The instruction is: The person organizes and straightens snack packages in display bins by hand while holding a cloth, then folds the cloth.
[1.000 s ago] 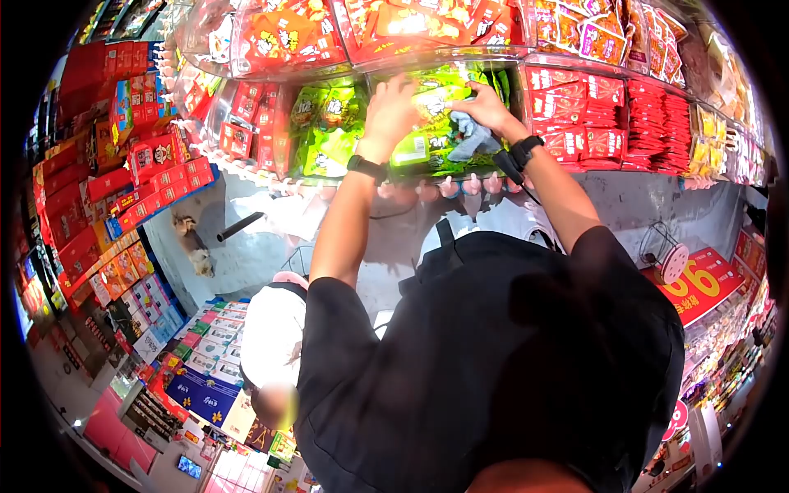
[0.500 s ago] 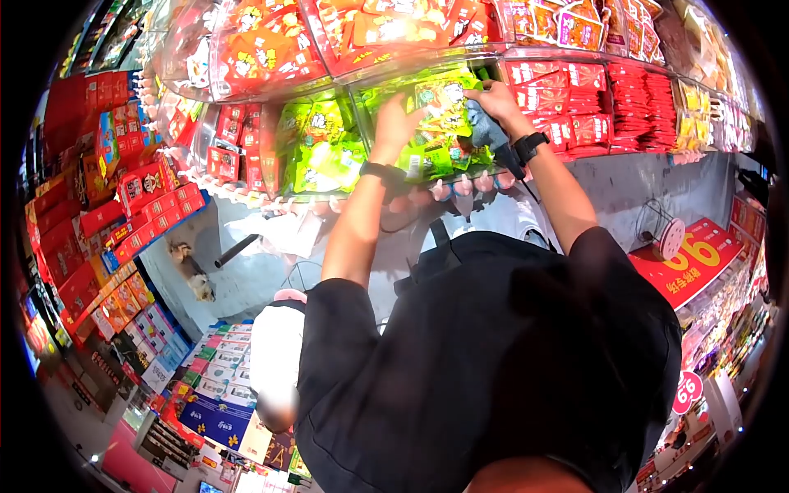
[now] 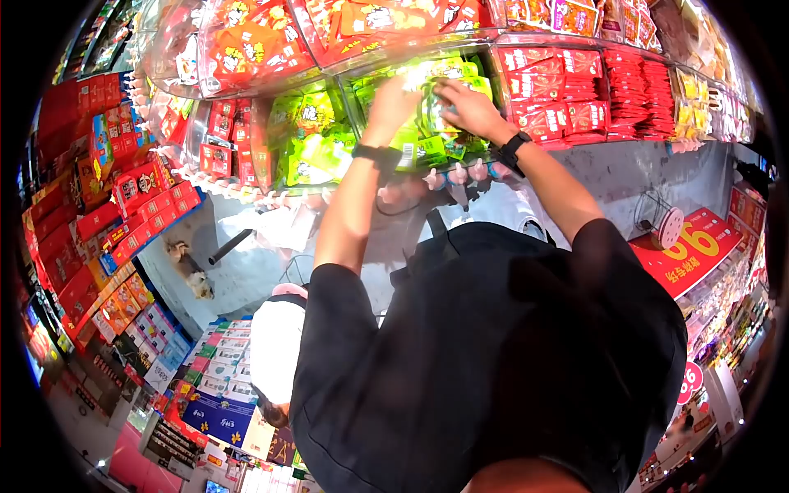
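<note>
Both my hands are inside a clear bin of shiny green snack packets (image 3: 448, 149). My left hand (image 3: 394, 105) lies over the packets on the left side of the bin, its fingers washed out by glare and partly blurred. Close by on the right, my right hand (image 3: 470, 108) points inward, with bent fingers closed on the edge of a green snack packet (image 3: 433, 111). Dark bands circle both wrists. To the left, a neighbouring compartment holds more yellow-green packets (image 3: 316, 135).
Red packets (image 3: 546, 90) fill bins to the right, and orange-red packets (image 3: 255, 41) the row behind. Clear dividers (image 3: 349, 107) separate the compartments. Red boxes (image 3: 148, 185) are stacked at left. A person in a white top (image 3: 275, 353) is at lower left. A red sign (image 3: 686, 255) is at right.
My right hand has moved left and inward, closer to my left hand. The dark grey-blue thing beneath it no longer shows. The view has shifted slightly.
</note>
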`<state>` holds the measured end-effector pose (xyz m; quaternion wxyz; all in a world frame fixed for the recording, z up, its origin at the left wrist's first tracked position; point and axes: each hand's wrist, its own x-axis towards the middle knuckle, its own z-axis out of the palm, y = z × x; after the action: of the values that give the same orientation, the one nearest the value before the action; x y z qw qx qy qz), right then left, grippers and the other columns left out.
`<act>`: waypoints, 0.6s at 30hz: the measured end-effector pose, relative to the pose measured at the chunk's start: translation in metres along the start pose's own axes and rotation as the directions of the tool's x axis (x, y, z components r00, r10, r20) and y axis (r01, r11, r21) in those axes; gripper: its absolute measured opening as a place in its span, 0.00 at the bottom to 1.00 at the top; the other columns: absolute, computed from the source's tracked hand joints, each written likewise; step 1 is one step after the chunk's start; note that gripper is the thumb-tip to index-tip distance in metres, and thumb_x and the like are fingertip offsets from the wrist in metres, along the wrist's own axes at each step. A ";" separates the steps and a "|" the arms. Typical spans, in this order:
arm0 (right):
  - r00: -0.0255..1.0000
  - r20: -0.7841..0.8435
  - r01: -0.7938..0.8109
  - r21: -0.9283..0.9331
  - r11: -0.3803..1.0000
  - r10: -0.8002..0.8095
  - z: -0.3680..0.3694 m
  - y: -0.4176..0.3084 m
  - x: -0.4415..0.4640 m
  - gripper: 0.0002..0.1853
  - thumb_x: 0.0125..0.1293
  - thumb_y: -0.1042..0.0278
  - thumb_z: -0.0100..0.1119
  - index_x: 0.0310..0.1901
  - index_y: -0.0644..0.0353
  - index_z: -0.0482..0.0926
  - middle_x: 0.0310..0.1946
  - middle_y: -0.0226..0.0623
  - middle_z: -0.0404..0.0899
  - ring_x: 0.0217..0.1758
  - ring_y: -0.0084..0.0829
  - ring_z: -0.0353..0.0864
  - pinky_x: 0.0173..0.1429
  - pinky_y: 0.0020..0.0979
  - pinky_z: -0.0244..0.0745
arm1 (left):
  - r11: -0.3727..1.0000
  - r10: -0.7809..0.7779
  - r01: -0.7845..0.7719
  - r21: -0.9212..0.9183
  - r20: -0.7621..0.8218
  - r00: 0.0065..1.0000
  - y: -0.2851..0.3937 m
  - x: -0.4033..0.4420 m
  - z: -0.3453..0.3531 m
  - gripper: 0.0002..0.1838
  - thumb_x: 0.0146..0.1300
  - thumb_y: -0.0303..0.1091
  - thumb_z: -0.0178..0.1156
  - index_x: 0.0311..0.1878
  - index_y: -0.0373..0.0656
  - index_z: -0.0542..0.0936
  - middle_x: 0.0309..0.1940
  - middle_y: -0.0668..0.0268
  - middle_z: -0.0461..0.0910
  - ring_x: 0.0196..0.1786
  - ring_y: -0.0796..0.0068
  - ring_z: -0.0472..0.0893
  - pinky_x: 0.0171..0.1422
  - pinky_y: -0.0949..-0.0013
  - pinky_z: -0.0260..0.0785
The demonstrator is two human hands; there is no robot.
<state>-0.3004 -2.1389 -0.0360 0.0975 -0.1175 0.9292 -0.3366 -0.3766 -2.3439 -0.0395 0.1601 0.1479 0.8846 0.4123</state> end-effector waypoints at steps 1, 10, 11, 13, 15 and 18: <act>0.990 0.006 0.140 -0.108 0.984 -0.141 0.001 0.003 -0.004 0.24 0.63 0.64 0.60 0.62 0.52 0.71 0.67 0.39 0.66 0.53 0.44 0.80 0.54 0.40 0.78 | 0.997 0.033 -0.029 0.074 -0.047 0.998 0.015 -0.011 -0.017 0.21 0.58 0.40 0.69 0.48 0.34 0.81 0.44 0.48 0.83 0.48 0.52 0.83 0.54 0.58 0.74; 0.990 -0.044 -0.120 0.233 0.965 0.134 -0.035 -0.020 -0.030 0.18 0.65 0.60 0.62 0.56 0.52 0.77 0.67 0.39 0.65 0.59 0.42 0.78 0.59 0.39 0.76 | 0.787 -0.251 0.072 0.613 0.211 0.945 0.025 -0.077 0.008 0.33 0.56 0.41 0.66 0.60 0.29 0.69 0.42 0.36 0.79 0.48 0.41 0.81 0.53 0.53 0.76; 0.991 -0.062 -0.103 0.210 0.972 0.118 -0.040 -0.019 -0.035 0.18 0.65 0.59 0.62 0.56 0.52 0.77 0.67 0.39 0.65 0.60 0.42 0.77 0.60 0.40 0.75 | 0.797 -0.265 0.092 0.597 0.209 0.941 0.014 -0.074 0.014 0.31 0.56 0.37 0.64 0.60 0.29 0.69 0.42 0.37 0.79 0.48 0.41 0.81 0.53 0.53 0.76; 0.987 -0.112 -0.084 0.250 0.965 0.115 -0.049 -0.012 -0.041 0.15 0.65 0.63 0.62 0.52 0.55 0.79 0.65 0.40 0.67 0.64 0.44 0.72 0.64 0.40 0.71 | 0.887 -0.261 0.174 0.427 0.155 0.953 0.021 -0.067 0.005 0.24 0.54 0.23 0.55 0.56 0.28 0.70 0.40 0.36 0.80 0.47 0.40 0.81 0.52 0.49 0.75; 0.982 -0.167 -0.034 0.294 0.955 0.086 -0.054 -0.002 -0.052 0.14 0.64 0.65 0.63 0.51 0.56 0.80 0.65 0.40 0.68 0.66 0.45 0.71 0.65 0.40 0.70 | 0.908 -0.172 0.127 0.398 0.078 0.982 0.041 -0.069 -0.019 0.13 0.63 0.24 0.48 0.49 0.30 0.73 0.34 0.37 0.81 0.42 0.41 0.82 0.46 0.45 0.75; 0.969 -0.231 0.004 0.374 0.927 0.089 -0.064 0.000 -0.061 0.12 0.63 0.69 0.63 0.48 0.59 0.82 0.62 0.41 0.71 0.66 0.44 0.71 0.67 0.38 0.68 | 0.881 -0.258 0.296 0.370 -0.150 0.954 0.051 -0.071 -0.034 0.16 0.59 0.27 0.54 0.51 0.37 0.77 0.33 0.42 0.82 0.39 0.41 0.82 0.44 0.48 0.73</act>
<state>-0.2587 -2.0826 0.0185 0.0103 -0.0345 0.8558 -0.5160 -0.3196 -2.3634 0.0324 0.1419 0.0286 0.9673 0.2084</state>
